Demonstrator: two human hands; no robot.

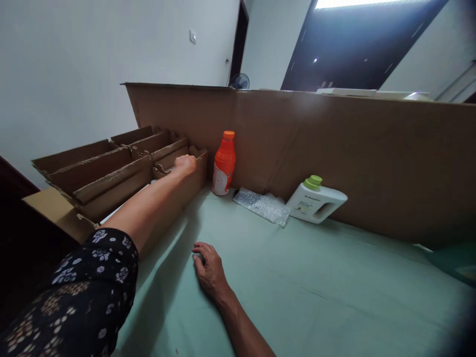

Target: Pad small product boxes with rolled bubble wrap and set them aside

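Floral sleeve fills the near left corner, and from it the bare left arm stretches out to the cardboard divider box. That box sits at the left edge of the green table top, its long axis running from the near left away toward the tall cardboard wall, with the slotted partitions lying along the same line. Left hand rests closed as a fist on the far end of the box's rim, by the last partition; whether it grips the card or only presses on it I cannot tell. Right hand lies flat on the table, fingers loosely curled, holding nothing, just beside the box's near side. By my reading the step is steadying or adjusting the far end of the box. Beyond it, against the wall, stand an orange bottle, a crumpled bubble wrap sheet, and a white jug with a green cap lying on its side, cap toward the bottle.
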